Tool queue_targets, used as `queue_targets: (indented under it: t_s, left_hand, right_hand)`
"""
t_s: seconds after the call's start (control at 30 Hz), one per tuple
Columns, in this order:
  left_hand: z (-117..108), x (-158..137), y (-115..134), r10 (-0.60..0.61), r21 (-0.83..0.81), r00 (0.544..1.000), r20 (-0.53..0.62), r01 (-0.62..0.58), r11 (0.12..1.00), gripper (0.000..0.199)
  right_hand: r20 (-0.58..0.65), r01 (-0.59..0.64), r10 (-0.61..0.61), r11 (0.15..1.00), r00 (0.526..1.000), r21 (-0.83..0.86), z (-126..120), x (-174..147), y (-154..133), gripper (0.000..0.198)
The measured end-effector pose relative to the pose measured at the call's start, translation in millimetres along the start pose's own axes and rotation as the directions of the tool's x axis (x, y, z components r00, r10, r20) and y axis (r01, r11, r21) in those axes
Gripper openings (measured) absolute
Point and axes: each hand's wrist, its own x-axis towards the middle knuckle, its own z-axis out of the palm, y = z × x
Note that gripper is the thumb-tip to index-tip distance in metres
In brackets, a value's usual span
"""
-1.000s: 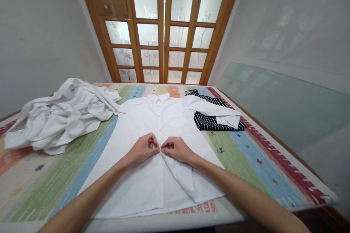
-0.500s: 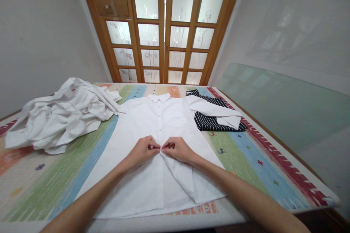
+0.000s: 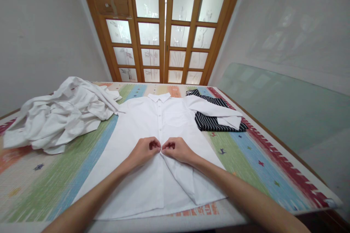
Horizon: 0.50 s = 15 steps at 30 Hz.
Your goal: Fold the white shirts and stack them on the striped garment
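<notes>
A white button-up shirt (image 3: pixel 136 127) lies front side up, its collar pointing away from me. Several buttons run down the front placket above my hands. My left hand (image 3: pixel 147 149) pinches the placket at the middle of the shirt, fingers closed. Right beside it, my right hand (image 3: pixel 175 149) is closed in a pinch on the same spot, fingertips almost touching the left ones. Whatever button sits between the fingertips is hidden. Below the hands the right front panel is folded and slightly lifted. The sleeve on the right stretches over dark striped cloth.
A crumpled heap of white clothing (image 3: pixel 65 116) lies on the left of the table. Folded black-and-white striped cloth (image 3: pixel 207 122) is at the right. A colourful striped cloth (image 3: pixel 246 160) covers the table. Behind stand wooden doors with glass panes (image 3: pixel 149 3); a pale glass panel (image 3: pixel 273 98) leans at the right wall.
Both hands stay at the same spot on the placket; the left fingers have shifted very slightly. The shirt and the other clothes lie as before.
</notes>
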Motion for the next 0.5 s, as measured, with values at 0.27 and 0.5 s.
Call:
queue_targets:
  t_s: [0.27,0.5]
  left_hand:
    - [-0.4,1.1,8.0,-0.049,0.011,0.999,-0.016,0.050,0.999,0.026]
    - [-4.1,3.3,9.8,-0.084,0.010,0.996,0.044,0.083,0.996,0.029]
  right_hand:
    - [-0.030,-0.006,0.006,1.000,1.000,0.001,3.8,0.4,2.7,0.010]
    - [-0.030,0.010,-0.010,1.000,0.999,-0.014,2.8,-1.4,-0.2,0.010]
